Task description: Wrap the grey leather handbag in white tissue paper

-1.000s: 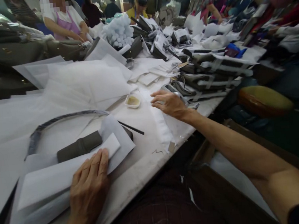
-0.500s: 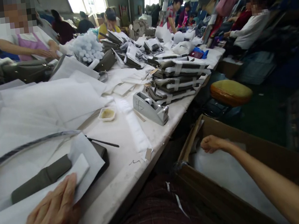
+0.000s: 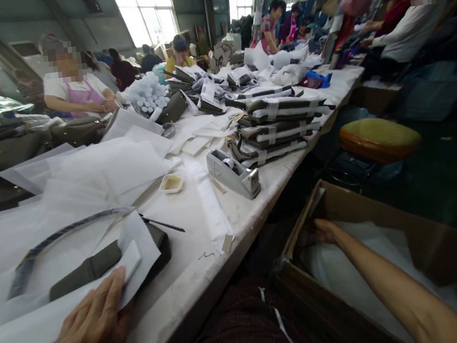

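Observation:
An olive-green handbag (image 3: 161, 244), partly covered in white paper, lies at the table's near left edge. Its wrapped strap (image 3: 50, 236) arches behind it, and a folded white strip (image 3: 133, 256) crosses its top. My left hand (image 3: 91, 325) is on the wrapped bag, fingers long and close together over the white covering, thumb mostly hidden at the near side. To the right and below the table, my right hand (image 3: 325, 232) reaches into a cardboard box (image 3: 364, 200) with white translucent sheets (image 3: 355, 267) inside. Its fingers are in shadow, so their grip is hidden.
A grey tape dispenser (image 3: 235, 176) stands near the table edge, in front of stacked wrapped bags (image 3: 277, 127). A small white dish (image 3: 171, 183) and white sheets (image 3: 87, 165) lie left. A round stool (image 3: 377, 138) stands beyond the box. A co-worker (image 3: 75, 95) is across the table.
My right hand, a loose fist above the sheets before, has gone deeper into the box's near-left corner. The sheets there have shifted. My left hand stays on the bag while the view moves slightly.

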Demonstrator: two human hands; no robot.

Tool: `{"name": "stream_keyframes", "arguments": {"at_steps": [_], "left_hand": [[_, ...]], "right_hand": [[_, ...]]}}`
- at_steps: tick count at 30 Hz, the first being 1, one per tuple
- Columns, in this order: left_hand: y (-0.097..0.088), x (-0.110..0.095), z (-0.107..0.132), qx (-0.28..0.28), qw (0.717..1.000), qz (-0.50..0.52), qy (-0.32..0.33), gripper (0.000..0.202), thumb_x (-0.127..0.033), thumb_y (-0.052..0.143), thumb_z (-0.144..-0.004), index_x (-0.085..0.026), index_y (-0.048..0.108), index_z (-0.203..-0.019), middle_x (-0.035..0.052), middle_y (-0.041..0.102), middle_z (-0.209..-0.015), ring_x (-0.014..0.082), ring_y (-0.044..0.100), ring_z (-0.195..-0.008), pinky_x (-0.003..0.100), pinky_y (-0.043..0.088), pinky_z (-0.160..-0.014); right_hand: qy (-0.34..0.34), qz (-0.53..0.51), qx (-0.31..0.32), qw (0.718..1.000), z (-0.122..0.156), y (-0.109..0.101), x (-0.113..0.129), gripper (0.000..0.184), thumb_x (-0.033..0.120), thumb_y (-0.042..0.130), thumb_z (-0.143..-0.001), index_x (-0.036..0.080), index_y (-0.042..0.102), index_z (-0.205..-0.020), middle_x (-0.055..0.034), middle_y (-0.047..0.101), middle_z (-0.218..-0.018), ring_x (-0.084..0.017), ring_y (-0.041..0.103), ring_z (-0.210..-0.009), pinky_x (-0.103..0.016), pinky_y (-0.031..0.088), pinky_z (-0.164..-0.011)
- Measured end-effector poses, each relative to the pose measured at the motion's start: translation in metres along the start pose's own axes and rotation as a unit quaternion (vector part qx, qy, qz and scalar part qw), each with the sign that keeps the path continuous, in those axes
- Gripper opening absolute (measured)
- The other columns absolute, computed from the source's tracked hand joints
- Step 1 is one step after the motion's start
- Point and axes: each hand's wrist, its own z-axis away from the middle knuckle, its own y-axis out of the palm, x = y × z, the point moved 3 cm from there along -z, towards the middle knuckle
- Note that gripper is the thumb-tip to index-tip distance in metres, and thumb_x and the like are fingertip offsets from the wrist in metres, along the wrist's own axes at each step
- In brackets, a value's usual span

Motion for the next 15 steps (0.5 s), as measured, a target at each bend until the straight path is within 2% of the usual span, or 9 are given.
{"name": "stream_keyframes", "arguments": {"at_steps": [3,5,9,11,13,15], "left_hand": [[-0.003,-0.003,-0.003,0.002,0.997,-0.071,0.030,0.077,-0.028,0.047,-0.098,-0.035,-0.002,-0.157,0.0057,0.058,-0.141,0.0316,0.065,-0.112,0.047,0.052,-0.096],[-0.006,-0.005,-0.005,-0.012,0.993,-0.098,0.062,0.073,-0.028,0.042,-0.100,-0.028,-0.003,-0.158,0.0107,0.065,-0.129,0.0313,0.067,-0.107,0.045,0.052,-0.092],[-0.009,-0.004,-0.008,-0.027,0.990,-0.092,0.104,0.070,-0.025,0.034,-0.099,-0.020,-0.003,-0.158,0.0170,0.067,-0.122,0.0342,0.067,-0.102,0.046,0.052,-0.086],[-0.006,-0.002,-0.007,-0.034,0.990,-0.080,0.112,0.069,-0.023,0.036,-0.097,-0.018,0.003,-0.158,0.0178,0.066,-0.123,0.0353,0.066,-0.101,0.047,0.051,-0.084],[-0.003,0.001,-0.006,-0.042,0.990,-0.071,0.114,0.066,-0.020,0.039,-0.094,-0.016,0.015,-0.156,0.0173,0.066,-0.123,0.0354,0.066,-0.100,0.047,0.051,-0.085],[-0.005,0.001,-0.006,-0.035,0.990,-0.064,0.120,0.058,-0.016,0.040,-0.091,-0.012,0.031,-0.148,0.0169,0.066,-0.123,0.0336,0.066,-0.098,0.046,0.051,-0.085]], "right_hand": [[0.039,-0.002,-0.020,0.999,0.001,-0.018,-0.004,0.025,0.038,0.058,-0.097,0.014,0.063,-0.103,-0.0019,0.066,-0.090,-0.012,0.063,-0.070,-0.028,0.055,-0.064],[0.034,-0.009,-0.038,0.999,0.004,-0.034,-0.001,0.024,0.037,0.060,-0.095,0.014,0.063,-0.102,-0.0012,0.066,-0.085,-0.011,0.061,-0.065,-0.026,0.053,-0.060],[-0.013,-0.032,-0.057,0.998,0.022,-0.082,0.011,0.019,0.029,0.069,-0.085,0.015,0.067,-0.097,-0.0059,0.071,-0.085,-0.016,0.066,-0.065,-0.025,0.047,-0.053],[-0.040,-0.040,-0.056,0.997,0.037,-0.111,0.020,0.016,0.024,0.071,-0.081,0.016,0.069,-0.095,-0.0088,0.073,-0.087,-0.020,0.070,-0.070,-0.027,0.049,-0.054],[-0.077,-0.041,-0.067,0.994,0.055,-0.132,0.033,0.013,0.025,0.068,-0.083,0.017,0.069,-0.094,-0.0107,0.073,-0.090,-0.021,0.071,-0.075,-0.029,0.052,-0.058],[-0.134,-0.031,-0.094,0.986,0.071,-0.137,0.051,0.016,0.032,0.064,-0.091,0.019,0.068,-0.098,-0.0110,0.071,-0.097,-0.019,0.069,-0.080,-0.030,0.054,-0.065]]}}
